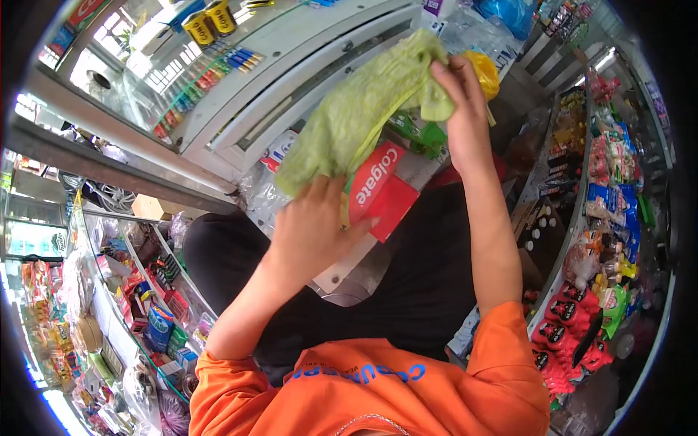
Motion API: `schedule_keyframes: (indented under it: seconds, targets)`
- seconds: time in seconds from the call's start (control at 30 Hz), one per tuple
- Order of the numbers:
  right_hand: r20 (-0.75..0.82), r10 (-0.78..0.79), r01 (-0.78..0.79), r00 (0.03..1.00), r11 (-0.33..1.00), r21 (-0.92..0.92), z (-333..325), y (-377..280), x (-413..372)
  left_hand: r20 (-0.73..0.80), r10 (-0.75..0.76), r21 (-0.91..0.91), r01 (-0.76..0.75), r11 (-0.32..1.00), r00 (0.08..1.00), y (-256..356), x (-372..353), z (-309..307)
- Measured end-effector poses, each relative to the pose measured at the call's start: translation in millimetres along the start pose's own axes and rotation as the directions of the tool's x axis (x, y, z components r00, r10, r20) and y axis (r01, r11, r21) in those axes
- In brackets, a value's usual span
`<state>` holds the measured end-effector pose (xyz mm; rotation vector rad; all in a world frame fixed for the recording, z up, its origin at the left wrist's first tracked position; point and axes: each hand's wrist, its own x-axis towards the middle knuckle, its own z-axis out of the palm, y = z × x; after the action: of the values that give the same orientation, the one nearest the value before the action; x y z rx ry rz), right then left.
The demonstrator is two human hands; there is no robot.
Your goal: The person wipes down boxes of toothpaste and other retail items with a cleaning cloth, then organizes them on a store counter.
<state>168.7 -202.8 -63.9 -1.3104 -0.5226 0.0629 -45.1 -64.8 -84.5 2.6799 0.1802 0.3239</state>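
Observation:
A fuzzy light-green cloth [356, 102] is stretched slantwise between my two hands above an open drawer. My right hand [465, 105] grips its upper right end, with fingers bent around the fabric. At the lower left end, the fingers of my left hand [309, 229] close on the cloth's edge, while the thumb points out over a red Colgate box [382, 190]. That box lies just under the cloth, its lettering facing up. Green packaging [422, 134] shows below the cloth, and the rest of what lies there is hidden.
A glass display case [196, 94] with batteries and yellow cans [211, 23] stands ahead on the left. Shelves of packaged goods line both sides, including red packs [567, 327] at right. A yellow bag [482, 73] and a blue bag [509, 14] sit beyond my right hand.

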Motion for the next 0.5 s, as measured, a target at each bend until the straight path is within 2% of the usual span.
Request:
schedule_keyframes:
  seconds: [0.07, 0.1, 0.17, 0.2, 0.27, 0.33, 0.37, 0.43, 0.47, 0.5]
  targets:
    - [-0.118, -0.051, 0.07, 0.992, 0.984, 0.164, -6, 1, 3, 0.096, -0.05, 0.107, 0.039, 0.993, 0.994, 7, 2, 16]
    - [-0.131, -0.057, 0.078, 0.99, 0.983, 0.167, -9, 0, 5, 0.096, -0.055, 0.099, 0.045, 0.994, 0.994, 6, 4, 19]
    - [-0.399, -0.145, 0.267, 0.905, 0.925, 0.269, -16, -5, 8, 0.044, -0.007, 0.114, 0.002, 0.993, 0.999, 2, 6, 20]
    - [-0.408, -0.144, 0.27, 0.902, 0.925, 0.269, -21, -7, 9, -0.013, 0.026, 0.123, -0.024, 0.992, 1.0, 1, 6, 21]
    - [-0.468, -0.239, 0.371, 0.851, 0.905, 0.211, -29, -12, 12, 0.009, -0.015, 0.105, 0.014, 0.994, 1.0, 4, 6, 20]
    - [-0.49, -0.242, 0.379, 0.837, 0.903, 0.202, -27, -18, 9, -0.083, 0.05, 0.126, -0.04, 0.991, 0.995, 3, 5, 21]
    - [-0.496, -0.245, 0.386, 0.833, 0.899, 0.205, -25, -20, 8, -0.081, 0.049, 0.128, -0.038, 0.991, 0.995, 3, 5, 21]
    - [-0.503, -0.249, 0.395, 0.827, 0.895, 0.206, -26, -19, 8, -0.145, 0.138, 0.209, -0.106, 0.972, 0.98, 3, 5, 21]
    - [-0.502, -0.277, 0.409, 0.819, 0.896, 0.173, -28, -17, 9, -0.144, 0.139, 0.209, -0.108, 0.972, 0.98, 0, 5, 22]
    - [-0.5, -0.304, 0.422, 0.811, 0.896, 0.139, -29, -15, 10, -0.08, 0.088, 0.114, -0.078, 0.99, 0.993, -4, 3, 24]
